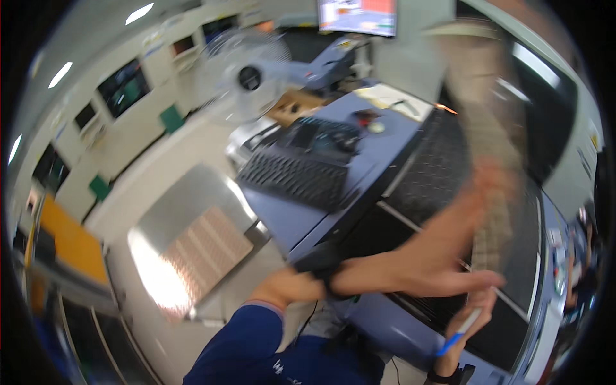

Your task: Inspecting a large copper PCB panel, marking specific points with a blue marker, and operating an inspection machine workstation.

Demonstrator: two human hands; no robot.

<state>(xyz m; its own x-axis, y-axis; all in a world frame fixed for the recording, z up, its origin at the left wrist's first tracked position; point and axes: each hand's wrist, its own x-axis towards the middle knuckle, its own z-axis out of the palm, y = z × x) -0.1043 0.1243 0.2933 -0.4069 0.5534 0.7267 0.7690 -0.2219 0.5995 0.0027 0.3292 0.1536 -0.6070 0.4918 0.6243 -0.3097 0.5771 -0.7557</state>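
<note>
A thin, beige-brown panel (491, 115) with a grid-like pattern stands nearly edge-on in front of me, smeared by motion. My left hand (443, 247) is closed on it, thumb toward me, with some fingers blurred. Below, at the panel's near end, my right hand (473, 316) grips a slim blue-and-white pen-like tool (459, 332). Whether the right fingers also pinch the panel cannot be made out. Under both hands lies a dark work surface (443, 154) with a textured top.
A blue-grey bench (276, 215) holds a black keyboard (295, 176), papers (398, 102) and small items. Left of it, a copper-coloured striped panel (208, 253) rests on a shiny metal tray (192, 192). Beyond are a fan (249, 77) and a lit screen (358, 16).
</note>
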